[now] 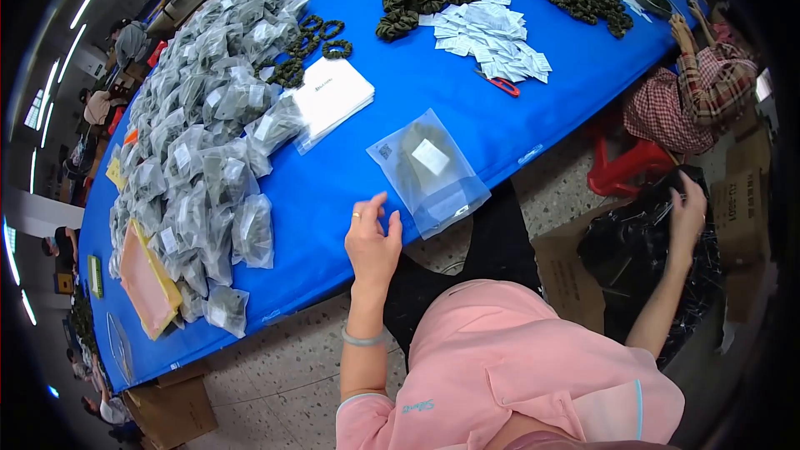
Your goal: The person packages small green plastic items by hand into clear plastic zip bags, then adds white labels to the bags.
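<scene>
My right hand lies on the black plastic bag in the cardboard box. I cannot tell whether my fingers grip the plastic, and whatever the bag holds is lost in its dark folds. The clear bag just beside my left hand shows only a dim dark shape, and its white label is too small to read. So is the print on the white slips. The person in the plaid sleeve is cut off by the picture's edge. At far left, other people are small and blurred.
</scene>
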The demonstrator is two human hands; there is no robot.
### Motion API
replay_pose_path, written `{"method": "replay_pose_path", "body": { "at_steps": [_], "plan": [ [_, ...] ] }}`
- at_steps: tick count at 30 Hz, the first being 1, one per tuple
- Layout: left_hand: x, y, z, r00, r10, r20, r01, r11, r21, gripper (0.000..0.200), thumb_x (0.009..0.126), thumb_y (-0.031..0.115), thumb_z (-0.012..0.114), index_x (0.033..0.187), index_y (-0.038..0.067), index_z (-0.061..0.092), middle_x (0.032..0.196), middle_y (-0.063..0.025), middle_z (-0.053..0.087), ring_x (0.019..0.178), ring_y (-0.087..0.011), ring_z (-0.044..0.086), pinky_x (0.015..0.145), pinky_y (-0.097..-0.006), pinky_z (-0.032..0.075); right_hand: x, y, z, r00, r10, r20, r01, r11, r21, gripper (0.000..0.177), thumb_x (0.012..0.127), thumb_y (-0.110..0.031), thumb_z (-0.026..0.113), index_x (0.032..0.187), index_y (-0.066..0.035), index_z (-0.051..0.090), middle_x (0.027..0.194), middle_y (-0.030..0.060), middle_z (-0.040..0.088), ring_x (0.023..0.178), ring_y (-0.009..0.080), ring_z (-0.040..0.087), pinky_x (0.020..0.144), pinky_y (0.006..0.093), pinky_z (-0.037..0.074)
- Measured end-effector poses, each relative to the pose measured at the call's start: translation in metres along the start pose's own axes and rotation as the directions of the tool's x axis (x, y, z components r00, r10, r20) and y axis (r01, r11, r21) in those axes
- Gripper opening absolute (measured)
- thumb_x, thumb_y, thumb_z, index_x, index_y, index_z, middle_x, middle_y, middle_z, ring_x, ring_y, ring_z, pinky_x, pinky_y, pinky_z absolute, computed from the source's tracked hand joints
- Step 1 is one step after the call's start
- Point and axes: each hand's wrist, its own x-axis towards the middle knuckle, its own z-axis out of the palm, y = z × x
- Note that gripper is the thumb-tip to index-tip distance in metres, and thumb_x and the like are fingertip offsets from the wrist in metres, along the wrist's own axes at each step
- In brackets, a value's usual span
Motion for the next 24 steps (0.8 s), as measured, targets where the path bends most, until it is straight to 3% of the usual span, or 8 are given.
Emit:
{"method": "replay_pose_path", "body": {
  "at_steps": [3, 6, 7, 10, 12, 14, 16, 24],
  "plan": [
    [0.010, 0.004, -0.001, 0.949, 0.302, -0.096, -0.278, 0.938, 0.206, 0.017, 0.081, 0.013, 0.070, 0.098, 0.008, 0.073, 0.092, -0.0057, 0.070, 0.086, -0.0208, 0.062, 0.072, -0.0258, 0.047, 0.009, -0.184, 0.021, 0.848, -0.480, -0.225, 0.528, 0.721, 0.449, 0.035, 0.078, -0.001, 0.069, 0.111, -0.010, 0.069, 0.111, 0.0067, 0.064, 0.095, 0.0241, 0.062, 0.081, 0.0342, 0.051],
    [0.017, 0.011, -0.003, 0.849, 0.528, 0.007, -0.509, 0.814, 0.278, 0.019, 0.079, 0.012, 0.070, 0.098, 0.010, 0.072, 0.097, -0.0040, 0.069, 0.097, -0.0238, 0.061, 0.079, -0.0271, 0.046, 0.003, -0.290, 0.036, 0.473, -0.765, -0.436, 0.858, 0.288, 0.425, 0.021, 0.079, -0.005, 0.070, 0.100, -0.011, 0.071, 0.110, 0.0008, 0.068, 0.114, 0.0239, 0.059, 0.091, 0.0326, 0.049],
    [0.017, 0.011, -0.003, 0.824, 0.566, 0.032, -0.548, 0.783, 0.294, 0.020, 0.079, 0.012, 0.070, 0.098, 0.010, 0.072, 0.098, -0.0036, 0.069, 0.099, -0.0244, 0.061, 0.081, -0.0273, 0.046, 0.002, -0.300, 0.045, 0.467, -0.766, -0.442, 0.859, 0.275, 0.432, 0.021, 0.079, -0.005, 0.070, 0.100, -0.011, 0.071, 0.110, 0.0008, 0.068, 0.114, 0.0239, 0.059, 0.091, 0.0326, 0.049],
    [0.012, -0.001, 0.011, 0.882, 0.470, -0.036, -0.468, 0.882, 0.053, 0.010, 0.083, 0.012, 0.068, 0.092, 0.009, 0.071, 0.087, -0.0029, 0.067, 0.088, -0.0220, 0.060, 0.082, -0.0292, 0.044, 0.002, -0.329, 0.077, 0.563, -0.757, -0.332, 0.519, 0.010, 0.855, 0.011, 0.085, -0.008, 0.067, 0.095, -0.009, 0.071, 0.098, 0.0020, 0.070, 0.102, 0.0198, 0.062, 0.085, 0.0295, 0.049],
    [0.012, -0.001, 0.016, 0.900, 0.432, -0.061, -0.434, 0.900, -0.030, 0.008, 0.085, 0.012, 0.067, 0.090, 0.008, 0.071, 0.084, -0.0027, 0.066, 0.085, -0.0212, 0.060, 0.082, -0.0299, 0.043, 0.004, -0.341, 0.080, 0.571, -0.769, -0.289, 0.358, -0.083, 0.930, 0.008, 0.087, -0.008, 0.067, 0.094, -0.008, 0.071, 0.094, 0.0024, 0.070, 0.098, 0.0184, 0.063, 0.083, 0.0284, 0.049],
    [0.009, 0.000, 0.020, 0.997, 0.058, -0.044, -0.067, 0.971, -0.232, 0.007, 0.087, 0.013, 0.065, 0.085, 0.007, 0.069, 0.079, -0.0032, 0.064, 0.078, -0.0200, 0.056, 0.077, -0.0309, 0.043, -0.001, -0.349, 0.077, 0.703, -0.711, -0.022, 0.046, 0.014, 0.999, 0.007, 0.090, -0.010, 0.065, 0.090, -0.006, 0.070, 0.085, 0.0026, 0.069, 0.085, 0.0152, 0.062, 0.075, 0.0256, 0.048],
    [0.006, 0.001, 0.022, 0.948, -0.314, 0.052, 0.307, 0.862, -0.404, 0.012, 0.090, 0.013, 0.064, 0.081, 0.006, 0.066, 0.075, -0.0036, 0.061, 0.072, -0.0187, 0.053, 0.072, -0.0319, 0.043, -0.007, -0.356, 0.073, 0.736, -0.620, 0.274, -0.285, 0.083, 0.955, 0.012, 0.093, -0.012, 0.063, 0.087, -0.004, 0.069, 0.075, 0.0027, 0.068, 0.073, 0.0120, 0.060, 0.068, 0.0227, 0.046],
    [0.013, 0.006, 0.023, 0.912, -0.409, -0.002, 0.389, 0.870, -0.303, 0.024, 0.092, 0.013, 0.060, 0.071, 0.003, 0.058, 0.073, -0.0043, 0.059, 0.065, -0.0183, 0.047, 0.059, -0.0336, 0.041, -0.011, -0.376, 0.061, 0.799, -0.530, 0.284, -0.214, 0.191, 0.958, 0.018, 0.095, -0.013, 0.061, 0.081, -0.002, 0.066, 0.063, 0.0021, 0.062, 0.054, 0.0084, 0.050, 0.055, 0.0213, 0.039]
  ]
}}
